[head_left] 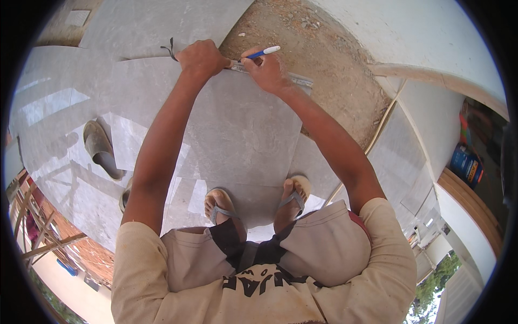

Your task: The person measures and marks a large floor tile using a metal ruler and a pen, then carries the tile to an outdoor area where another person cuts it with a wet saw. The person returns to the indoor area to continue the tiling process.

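Note:
My right hand [265, 71] pinches a blue and white pen [260, 54], its tip down at the far edge of a large grey tile [243, 124]. A narrow, greyish metal strip [301, 80] lies along that edge, passing under my right hand. At the strip's left end, my left hand [200, 57] is closed, its thumb side toward the strip. A black cord [171, 49] sticks out on the far side of this fist. What the fingers hold is hidden.
Bare earth [334, 70] with small stones lies beyond the tile, next to a white wall [426, 32]. More grey tiles [156, 27] cover the floor at left. A loose clog [101, 149] sits left of my arm. My sandalled feet [220, 204] stand at the tile's near side.

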Motion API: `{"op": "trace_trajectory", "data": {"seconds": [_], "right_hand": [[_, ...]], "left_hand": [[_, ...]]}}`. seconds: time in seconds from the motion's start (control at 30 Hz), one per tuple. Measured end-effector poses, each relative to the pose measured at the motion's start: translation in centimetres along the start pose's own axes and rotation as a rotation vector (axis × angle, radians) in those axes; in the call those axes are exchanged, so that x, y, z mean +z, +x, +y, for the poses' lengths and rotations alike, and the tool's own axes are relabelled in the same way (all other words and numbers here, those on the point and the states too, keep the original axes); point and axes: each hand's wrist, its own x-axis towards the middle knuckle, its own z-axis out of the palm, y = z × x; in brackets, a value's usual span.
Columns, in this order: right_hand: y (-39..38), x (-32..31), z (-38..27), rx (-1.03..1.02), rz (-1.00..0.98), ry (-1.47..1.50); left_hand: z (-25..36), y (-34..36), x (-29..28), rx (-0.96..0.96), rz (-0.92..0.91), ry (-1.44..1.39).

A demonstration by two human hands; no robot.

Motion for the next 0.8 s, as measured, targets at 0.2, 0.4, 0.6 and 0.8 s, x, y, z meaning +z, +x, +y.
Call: {"op": "trace_trajectory", "data": {"seconds": [0.2,0.4,0.6,0.8], "right_hand": [[-1.2,-4.4,2.0,0.074,0.232,0.332],[-4.6,-9.3,6.0,0.276,0.390,0.378],[-7.3,-10.5,9.5,0.253,0.462,0.339],[-8.4,-10.7,11.6,0.218,0.477,0.234]], "left_hand": [[-1.0,-0.3,0.7,0.077,0.000,-0.024],[-1.7,-3.4,2.3,0.300,0.076,-0.138],[-2.5,-7.6,3.8,0.381,0.155,-0.210],[-4.2,-9.3,5.8,0.365,0.280,-0.241]]}}
